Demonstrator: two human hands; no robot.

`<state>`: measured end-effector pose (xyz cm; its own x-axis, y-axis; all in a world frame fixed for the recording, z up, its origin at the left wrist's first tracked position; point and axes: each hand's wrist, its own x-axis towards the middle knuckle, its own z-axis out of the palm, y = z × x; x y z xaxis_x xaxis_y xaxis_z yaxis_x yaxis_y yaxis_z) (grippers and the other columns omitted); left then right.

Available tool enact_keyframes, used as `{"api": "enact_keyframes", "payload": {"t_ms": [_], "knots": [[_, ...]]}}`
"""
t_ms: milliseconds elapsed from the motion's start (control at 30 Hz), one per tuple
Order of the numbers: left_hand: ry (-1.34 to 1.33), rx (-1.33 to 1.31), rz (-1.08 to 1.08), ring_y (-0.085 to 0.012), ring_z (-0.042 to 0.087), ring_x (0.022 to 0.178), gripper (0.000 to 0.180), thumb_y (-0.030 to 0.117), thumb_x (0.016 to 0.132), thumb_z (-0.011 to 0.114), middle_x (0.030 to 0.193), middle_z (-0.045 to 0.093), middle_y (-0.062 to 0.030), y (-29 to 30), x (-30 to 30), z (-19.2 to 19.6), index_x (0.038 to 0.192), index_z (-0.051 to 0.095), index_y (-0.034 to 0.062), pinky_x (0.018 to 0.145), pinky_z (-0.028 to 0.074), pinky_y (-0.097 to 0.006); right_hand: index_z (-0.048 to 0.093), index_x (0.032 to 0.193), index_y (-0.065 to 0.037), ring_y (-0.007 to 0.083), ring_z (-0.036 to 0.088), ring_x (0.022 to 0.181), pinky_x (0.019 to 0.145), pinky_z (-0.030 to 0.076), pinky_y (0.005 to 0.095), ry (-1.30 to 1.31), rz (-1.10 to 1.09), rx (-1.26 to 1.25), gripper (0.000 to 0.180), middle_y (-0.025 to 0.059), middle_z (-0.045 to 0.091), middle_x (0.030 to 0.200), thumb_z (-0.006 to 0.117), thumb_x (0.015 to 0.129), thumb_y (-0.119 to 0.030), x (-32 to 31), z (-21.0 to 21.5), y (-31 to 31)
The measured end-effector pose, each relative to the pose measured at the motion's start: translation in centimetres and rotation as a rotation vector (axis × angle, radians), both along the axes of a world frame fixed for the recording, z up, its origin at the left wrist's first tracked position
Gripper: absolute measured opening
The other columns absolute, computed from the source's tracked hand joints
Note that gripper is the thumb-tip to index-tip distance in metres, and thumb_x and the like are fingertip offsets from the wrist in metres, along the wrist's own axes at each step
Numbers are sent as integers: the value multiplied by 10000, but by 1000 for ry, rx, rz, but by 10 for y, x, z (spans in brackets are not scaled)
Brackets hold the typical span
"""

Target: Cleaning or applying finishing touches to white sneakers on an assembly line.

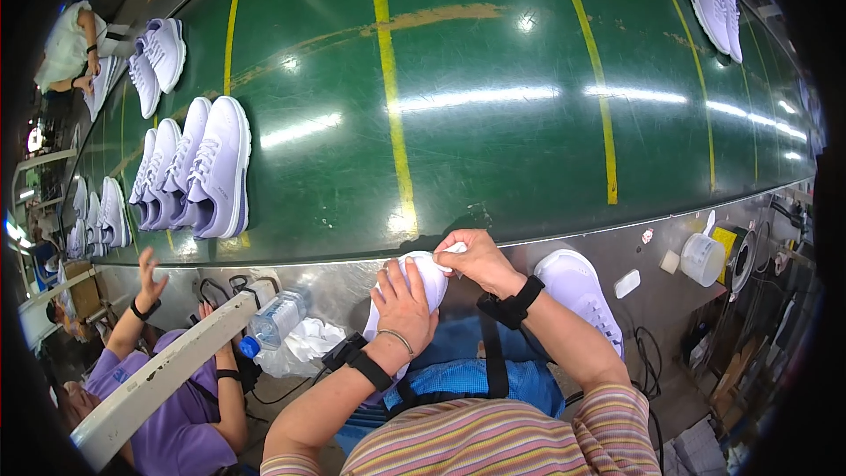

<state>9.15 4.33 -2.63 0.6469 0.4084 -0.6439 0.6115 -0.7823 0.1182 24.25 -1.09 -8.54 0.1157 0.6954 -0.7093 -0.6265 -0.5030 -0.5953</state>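
A pale lilac sneaker is held toe-up at the near edge of the green belt. My left hand lies over its upper with the fingers wrapped round it. My right hand pinches a small white wad, tissue or cloth, against the toe. Right of my hands, a second lilac sneaker rests on the metal ledge, its laces toward me. My left palm and the heel of the held sneaker are hidden.
Lilac sneakers stand in a group on the green conveyor belt at left, with another pair far right. A plastic bottle and crumpled white tissue lie left. A co-worker in purple sits beside a metal bar.
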Motion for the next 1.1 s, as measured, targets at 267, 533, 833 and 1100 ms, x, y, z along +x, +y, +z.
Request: {"api": "enact_keyframes", "payload": {"t_ms": [267, 533, 833, 1100], "knots": [[33, -22, 21, -494, 250, 1205, 925, 288, 708, 672, 1335, 179, -325, 1, 1, 3, 1341, 122, -101, 944, 278, -584, 624, 775, 11, 85, 559, 562, 484, 438, 198, 8, -21, -56, 110, 46, 597, 663, 673, 729, -76, -2, -2, 2], [-14, -6, 6, -499, 266, 1191, 936, 281, 697, 678, 1326, 187, -324, 2, -2, 2, 1339, 119, -106, 927, 293, -579, 615, 769, 16, 98, 570, 560, 503, 478, 226, 52, -47, -57, 84, 57, 593, 656, 649, 714, -37, -3, -2, 2], [-49, -23, 9, -502, 266, 1191, 956, 264, 677, 699, 1322, 185, -325, 2, -4, 0, 1337, 114, -107, 927, 294, -585, 643, 813, -5, 99, 582, 664, 586, 474, 245, -251, -75, 81, 121, 54, 625, 734, 682, 753, -102, -11, -3, -6], [-147, -29, 34, -487, 302, 1179, 1005, 270, 683, 704, 1303, 221, -329, 9, -15, -2, 1345, 49, -108, 967, 309, -525, 651, 799, -36, 127, 580, 633, 593, 465, 273, -513, -132, 74, 103, 53, 624, 699, 656, 777, -137, -11, 15, -34]]}}
